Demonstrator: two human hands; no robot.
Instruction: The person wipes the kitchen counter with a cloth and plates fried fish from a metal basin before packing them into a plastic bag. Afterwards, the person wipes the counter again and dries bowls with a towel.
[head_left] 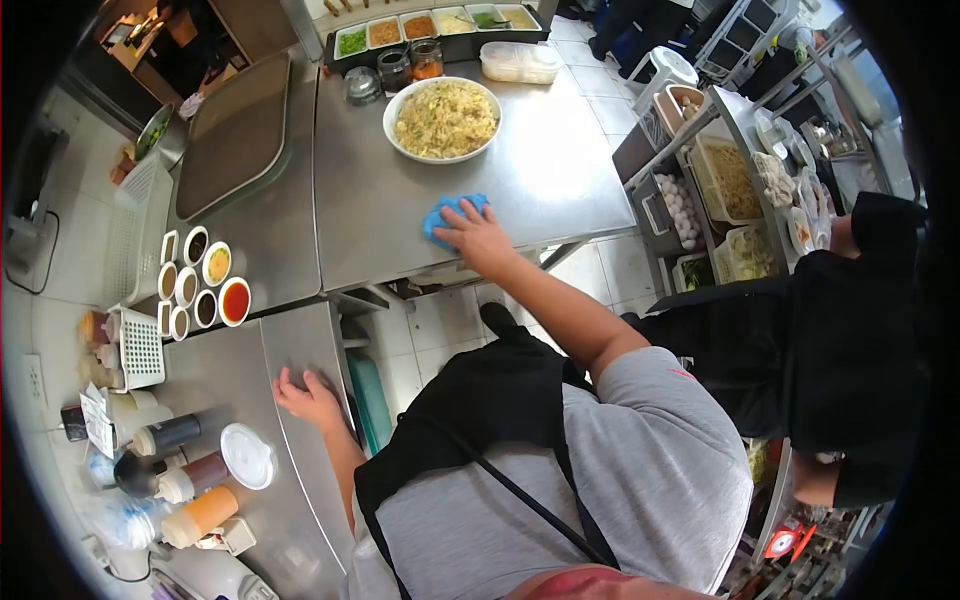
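My right hand [474, 236] presses a crumpled blue cloth [437, 224] onto the steel table [350, 235], close to its front edge. The fingers lie over the cloth and cover part of it. A large white bowl of fried rice [446, 122] stands on the same table, just beyond the cloth. My left hand [308, 398] holds nothing; its fingers are apart and slightly curled at the edge of the left counter [245, 375]. Nearest to it are a round plastic lid [248, 456] and a group of small sauce cups [205, 308].
Topping trays [417, 28], glass jars [425, 60] and a lidded plastic container [520, 62] line the table's far side. A large brown tray [235, 135] lies at left. Squeeze bottles [200, 515] crowd the left counter. A person in black [850, 350] stands close on the right.
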